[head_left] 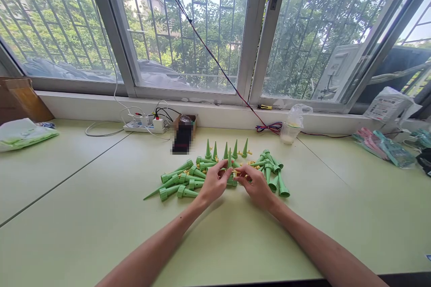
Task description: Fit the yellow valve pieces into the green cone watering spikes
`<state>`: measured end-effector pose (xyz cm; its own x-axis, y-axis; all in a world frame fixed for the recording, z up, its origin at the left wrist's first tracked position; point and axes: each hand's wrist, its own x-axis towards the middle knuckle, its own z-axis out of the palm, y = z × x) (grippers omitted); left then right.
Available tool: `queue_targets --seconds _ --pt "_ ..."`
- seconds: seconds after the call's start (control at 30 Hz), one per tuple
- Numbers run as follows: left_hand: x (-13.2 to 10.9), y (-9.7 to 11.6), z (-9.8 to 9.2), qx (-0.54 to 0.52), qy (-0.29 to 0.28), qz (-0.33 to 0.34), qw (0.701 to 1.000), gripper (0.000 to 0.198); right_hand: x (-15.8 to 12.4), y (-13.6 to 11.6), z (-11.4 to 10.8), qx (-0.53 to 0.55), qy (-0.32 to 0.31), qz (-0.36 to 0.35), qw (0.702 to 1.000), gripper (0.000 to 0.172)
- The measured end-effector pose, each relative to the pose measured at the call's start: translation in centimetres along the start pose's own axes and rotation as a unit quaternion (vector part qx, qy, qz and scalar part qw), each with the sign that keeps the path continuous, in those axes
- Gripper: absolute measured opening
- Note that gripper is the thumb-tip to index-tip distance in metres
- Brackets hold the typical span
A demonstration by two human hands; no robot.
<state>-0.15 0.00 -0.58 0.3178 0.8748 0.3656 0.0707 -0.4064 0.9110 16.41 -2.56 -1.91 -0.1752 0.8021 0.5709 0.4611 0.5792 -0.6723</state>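
- My left hand (213, 184) is curled shut on one green spike (230, 164), thumb and fingers at its lower half.
- My right hand (256, 184) pinches in at the base, beside a small yellow piece (237, 173).
- The spike stands upright between both hands, tip up, roughly equally near each.
- Loose spikes (178, 181) lie flat on the table (101, 215) to my left, more spikes (276, 175) to my right.

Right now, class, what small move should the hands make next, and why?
Probably push the yellow piece into the spike. The left hand grips that spike upright, the right hand pinches the yellow piece against it, and other spikes stand upright behind.
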Motion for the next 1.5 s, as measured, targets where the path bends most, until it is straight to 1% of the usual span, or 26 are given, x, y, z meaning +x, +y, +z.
queue_targets --seconds 0.47,0.63,0.8,0.97,1.1,1.23,1.33,1.4,1.5 --pt "-0.24 -0.09 -0.01 0.082 0.003 0.031 0.996 0.026 -0.08 0.07 -0.01 -0.017 -0.013 -0.002 1.0 0.013" --pt "-0.45 0.29 0.2 0.097 0.005 0.03 0.995 0.031 -0.07 -0.08 -0.07 -0.014 -0.024 0.001 1.0 0.023" --pt "-0.73 0.38 0.46 0.103 -0.003 0.048 0.993 0.029 -0.1 0.06 -0.14 -0.017 -0.023 0.0 1.0 0.035" --pt "-0.81 0.34 0.55 0.106 0.005 0.058 0.993 0.026 -0.15 0.06 -0.15 -0.026 -0.023 0.008 0.999 0.037" --pt "-0.77 0.51 0.6 0.112 0.0 0.046 0.993 0.026 -0.08 -0.12 -0.18 -0.026 -0.02 0.016 0.999 0.037" --pt "-0.68 0.57 0.7 0.082 -0.005 0.03 0.996 0.028 0.05 -0.46 -0.27 -0.021 -0.013 0.016 1.0 0.035" --pt "-0.51 0.48 0.74 0.044 -0.01 0.011 0.999 0.028 0.1 -0.66 -0.27 -0.008 -0.006 0.018 1.0 0.028" --pt "-0.35 0.45 0.73 0.019 -0.006 0.0 1.0 0.028 0.1 -0.73 -0.22 0.01 0.003 0.026 1.0 0.021" --pt "-0.13 0.51 0.67 -0.016 0.012 -0.023 1.0 0.029 0.08 -0.79 -0.14 0.025 0.017 0.035 0.999 0.023"
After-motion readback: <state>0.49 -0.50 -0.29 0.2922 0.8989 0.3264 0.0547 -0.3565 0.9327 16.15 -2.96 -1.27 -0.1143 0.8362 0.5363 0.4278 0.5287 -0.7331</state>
